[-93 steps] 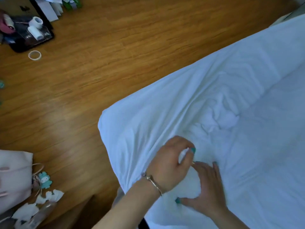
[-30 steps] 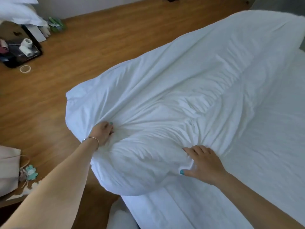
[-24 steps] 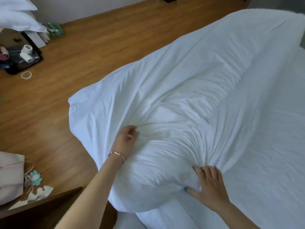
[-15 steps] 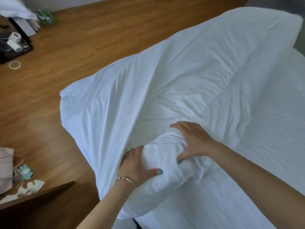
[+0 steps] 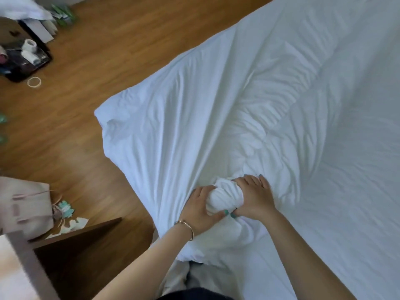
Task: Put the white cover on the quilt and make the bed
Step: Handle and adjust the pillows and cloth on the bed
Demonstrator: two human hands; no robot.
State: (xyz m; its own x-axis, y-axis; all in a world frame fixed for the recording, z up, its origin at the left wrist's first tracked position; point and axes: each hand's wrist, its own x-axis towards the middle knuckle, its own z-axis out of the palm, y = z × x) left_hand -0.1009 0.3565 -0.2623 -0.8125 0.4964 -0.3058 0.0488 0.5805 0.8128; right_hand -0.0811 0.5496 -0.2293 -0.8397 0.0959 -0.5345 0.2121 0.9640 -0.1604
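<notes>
Head view, looking down on the near left corner of the bed (image 5: 357, 213). The white cover (image 5: 216, 105) lies spread across the bed, wrinkled, its left corner hanging out past the bed edge over the wooden floor (image 5: 108, 50). Near the near edge a bunched lump of quilt (image 5: 225, 197), wrapped in the cover, stands up from the fabric. Both hands clasp this lump from opposite sides. The left hand (image 5: 201, 213) grips its left flank, fingers curled round it, thumb reaching under the near side; a thin bracelet (image 5: 186, 226) sits on that wrist. The right hand (image 5: 255, 200) grips the right flank, fingers laid over the top, thumb tucked below so the two thumb tips almost meet. Folds in the cover radiate away from the lump toward the far right.

On the floor at far left: a dark tray (image 5: 26, 61) holding white rolls, and just beside it a loose ring of tape (image 5: 34, 82). At near left, a pale pink bag (image 5: 23, 206) with a small teal charm (image 5: 65, 207), and the corner of a dark wooden surface (image 5: 82, 245).
</notes>
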